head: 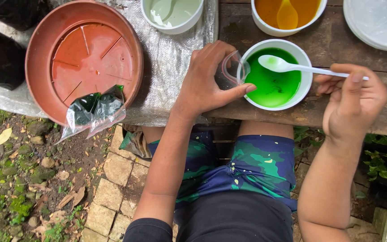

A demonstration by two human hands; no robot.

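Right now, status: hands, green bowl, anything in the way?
Left hand holds small clear plastic bag at rim of white bowl of green liquid. Right hand, grip on white plastic spoon, spoon bowl over liquid. Nothing in the way.

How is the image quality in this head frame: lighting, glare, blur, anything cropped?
Head view: soft, even daylight with no hard shadows; hands sharp, left hand and right hand free of motion blur; mild sheen on the green liquid and on the white spoon; the orange bowl, pale bowl and white lids are cropped by the top edge.
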